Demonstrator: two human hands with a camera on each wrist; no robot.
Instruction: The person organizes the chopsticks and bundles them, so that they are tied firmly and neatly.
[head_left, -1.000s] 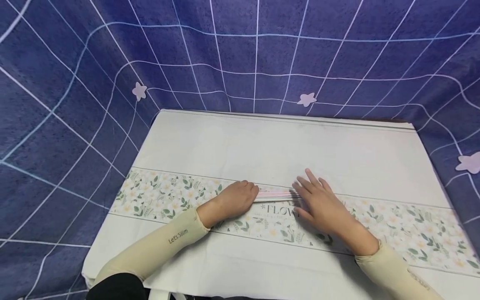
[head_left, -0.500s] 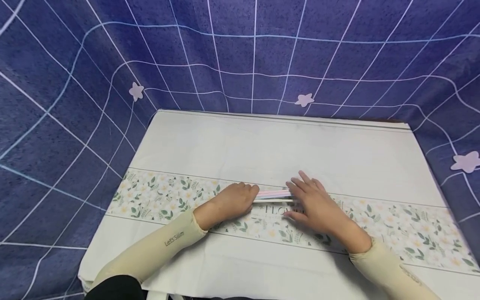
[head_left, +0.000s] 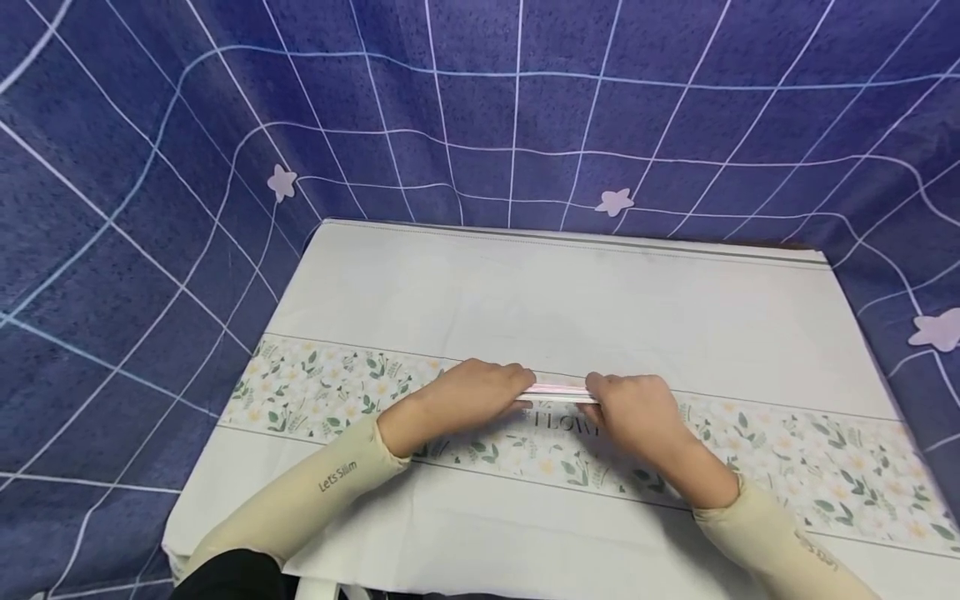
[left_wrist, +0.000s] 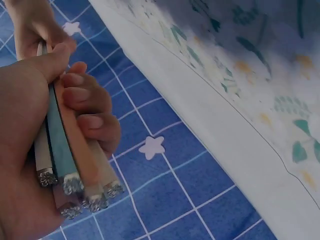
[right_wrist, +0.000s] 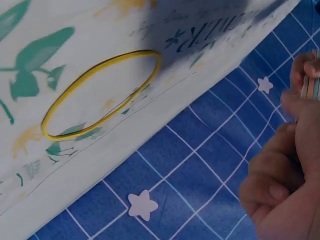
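Grips the left end of a bundle of thin sticks [head_left: 557,395] with the left hand [head_left: 476,392], with fingers [left_wrist: 92,97] curled around it, and covers most of that end. Grasps the right end of the same bundle with the right hand [head_left: 637,410], bent closed around it with knuckles raised. Leaves only a short stretch of the bundle uncovered between both hands, with pink and white edges visible there. Shows, from the left wrist, a teal stick [left_wrist: 60,150] and an orange stick [left_wrist: 77,135] side by side within the bundle, with silvery, crinkled ends [left_wrist: 72,185] jutting out past the left palm. Wears a beige sleeve [head_left: 322,492] on each forearm, on the near side of the bundle. Has dark lettering [head_left: 566,423] just to the near side of the bundle, printed on the floral band [head_left: 810,467] of a white tablecloth [head_left: 540,292]. Cannot tell of any contact between bundle and cloth. Shows, from the right wrist, a thin yellow loop [right_wrist: 75,134] apart from the bundle, apparently on the floral band. Has a blue gridded curtain [head_left: 555,108] well beyond the bundle, with pale star shapes [head_left: 616,202] on it.
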